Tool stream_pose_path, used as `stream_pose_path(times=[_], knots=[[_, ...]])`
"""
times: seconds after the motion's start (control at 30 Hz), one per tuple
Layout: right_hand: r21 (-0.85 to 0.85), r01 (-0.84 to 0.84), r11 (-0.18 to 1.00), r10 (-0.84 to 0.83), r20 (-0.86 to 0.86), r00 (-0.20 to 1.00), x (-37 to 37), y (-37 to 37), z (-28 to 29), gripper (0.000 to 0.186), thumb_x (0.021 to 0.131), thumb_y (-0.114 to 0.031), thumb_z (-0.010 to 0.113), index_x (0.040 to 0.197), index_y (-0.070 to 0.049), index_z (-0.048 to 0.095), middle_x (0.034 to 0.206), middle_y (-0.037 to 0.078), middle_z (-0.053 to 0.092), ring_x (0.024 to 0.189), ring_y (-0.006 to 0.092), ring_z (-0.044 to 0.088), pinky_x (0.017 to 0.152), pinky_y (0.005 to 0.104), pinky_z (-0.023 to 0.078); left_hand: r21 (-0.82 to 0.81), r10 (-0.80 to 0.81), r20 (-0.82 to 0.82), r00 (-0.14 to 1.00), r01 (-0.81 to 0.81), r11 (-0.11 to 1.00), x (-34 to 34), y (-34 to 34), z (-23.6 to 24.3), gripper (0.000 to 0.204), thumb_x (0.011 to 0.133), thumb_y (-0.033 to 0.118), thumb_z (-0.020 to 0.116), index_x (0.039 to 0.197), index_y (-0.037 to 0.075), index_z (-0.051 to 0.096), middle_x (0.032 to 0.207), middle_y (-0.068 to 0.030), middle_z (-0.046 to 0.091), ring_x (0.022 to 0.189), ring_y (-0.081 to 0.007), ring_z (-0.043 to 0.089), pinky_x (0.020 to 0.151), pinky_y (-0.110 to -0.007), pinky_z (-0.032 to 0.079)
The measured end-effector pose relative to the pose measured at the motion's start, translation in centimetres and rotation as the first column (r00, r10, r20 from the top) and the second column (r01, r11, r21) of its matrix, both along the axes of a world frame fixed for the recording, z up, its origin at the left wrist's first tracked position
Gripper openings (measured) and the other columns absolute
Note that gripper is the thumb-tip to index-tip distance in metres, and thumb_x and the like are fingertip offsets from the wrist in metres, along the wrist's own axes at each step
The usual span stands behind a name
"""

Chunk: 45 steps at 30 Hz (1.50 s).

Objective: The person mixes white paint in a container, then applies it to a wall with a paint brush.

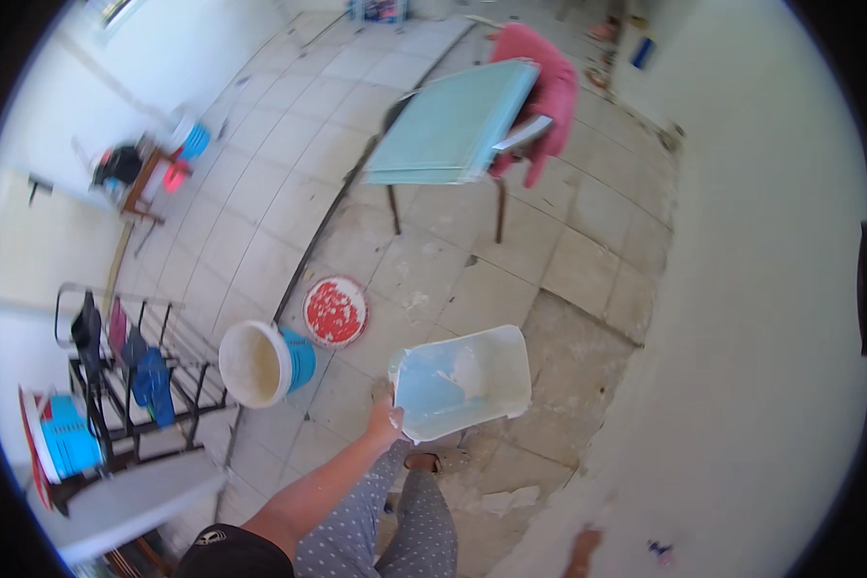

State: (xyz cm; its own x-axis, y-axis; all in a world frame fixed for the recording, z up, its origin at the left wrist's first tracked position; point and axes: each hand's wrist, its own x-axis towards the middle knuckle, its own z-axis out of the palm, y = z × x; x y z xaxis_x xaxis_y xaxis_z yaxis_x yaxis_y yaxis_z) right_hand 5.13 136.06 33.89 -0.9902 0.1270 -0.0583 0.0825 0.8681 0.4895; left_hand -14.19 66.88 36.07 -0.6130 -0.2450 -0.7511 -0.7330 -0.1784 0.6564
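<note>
Holding tub [460,380] by its left edge, left hand [385,422] grip closed; tub above floor [491,289], toward wall-side edge. Bucket [299,360] uncovered, white smears left in tub. Right hand [585,545] grip blurred, can't tell.

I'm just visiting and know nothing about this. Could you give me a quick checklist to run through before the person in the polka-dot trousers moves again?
1. Left hand has a secure-looking grip on the pale tub: ok, it holds the tub's near left edge.
2. Right hand is free: cannot tell; it is blurred near the lower edge.
3. Smears inside the tub are dry: cannot tell; whitish patches show, but not whether they are wet.
4. Blue-sided bucket is uncovered: ok, its mouth is open.
5. Floor is even beside the wall: not ok, a rough patch shows next to the tiles.
</note>
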Motion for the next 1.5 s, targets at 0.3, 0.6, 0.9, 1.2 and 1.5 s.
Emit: stream_pose_path(times=[0.3, 0.6, 0.9, 1.2, 1.5], knots=[[-0.582, 0.682, 0.443, 0.228, 0.809, 0.542, -16.6, -54.9, 0.7, 0.024, 0.094, -0.03, 0.057, 0.09, -0.007, 0.061, 0.059, -0.002, 0.049, 0.047, 0.0101, 0.047, 0.042, 0.0277, 0.037, -0.151, 0.541, 0.063, 0.839, -0.528, 0.836, 9.2, -17.5, -0.5, 0.064, 0.086, 0.001, 0.04, 0.147, 0.001, 0.023, 0.117, -0.0276, 0.058, 0.092, -0.0364, 0.066, 0.064, -0.039, 0.061], [-0.567, 0.699, 0.436, 0.275, 0.823, 0.496, -27.6, -68.7, 0.3, 0.009, 0.095, -0.016, 0.048, 0.093, -0.008, 0.051, 0.059, -0.002, 0.042, 0.042, 0.0075, 0.038, 0.037, 0.0238, 0.032, -0.292, 0.807, -0.003, 0.59, -0.773, 0.564, 20.7, -20.4, -9.8, 0.061, 0.083, 0.002, 0.036, 0.144, 0.002, 0.032, 0.124, -0.0236, 0.055, 0.113, -0.0334, 0.058, 0.084, -0.041, 0.056], [-0.741, 0.111, 0.662, 0.675, 0.654, 0.342, -25.5, -78.1, 1.1, 0.018, 0.09, -0.005, 0.052, 0.107, -0.003, 0.047, 0.08, 0.005, 0.055, 0.066, 0.0117, 0.051, 0.057, 0.0278, 0.043, -0.036, 0.978, 0.085, 0.19, -0.98, 0.193, 30.1, -17.4, -4.5, 0.067, 0.08, 0.0, 0.039, 0.146, 0.003, 0.027, 0.129, -0.0276, 0.05, 0.107, -0.0392, 0.06, 0.08, -0.048, 0.057], [-0.822, -0.14, 0.552, 0.818, 0.566, -0.103, -14.8, -87.7, 0.8, 0.027, 0.09, -0.01, 0.052, 0.116, -0.002, 0.05, 0.094, 0.015, 0.063, 0.084, 0.0262, 0.061, 0.078, 0.0365, 0.047, -0.085, 0.961, 0.065, -0.269, -0.961, -0.263, 36.1, -4.3, -11.7, 0.067, 0.078, -0.002, 0.035, 0.144, 0.006, 0.033, 0.121, -0.0243, 0.053, 0.095, -0.0417, 0.064, 0.062, -0.05, 0.062], [-0.791, -0.58, 0.196, 0.638, 0.552, -0.537, 0.6, -98.1, -4.7, 0.029, 0.086, -0.013, 0.055, 0.114, -0.004, 0.052, 0.096, 0.026, 0.064, 0.094, 0.0444, 0.061, 0.079, 0.0489, 0.048, -0.048, 0.858, 0.057, -0.51, -0.86, -0.508, 44.1, 0.0, -19.7, 0.055, 0.082, 0.002, 0.039, 0.137, 0.002, 0.038, 0.115, -0.0214, 0.058, 0.094, -0.0358, 0.066, 0.065, -0.046, 0.062]])
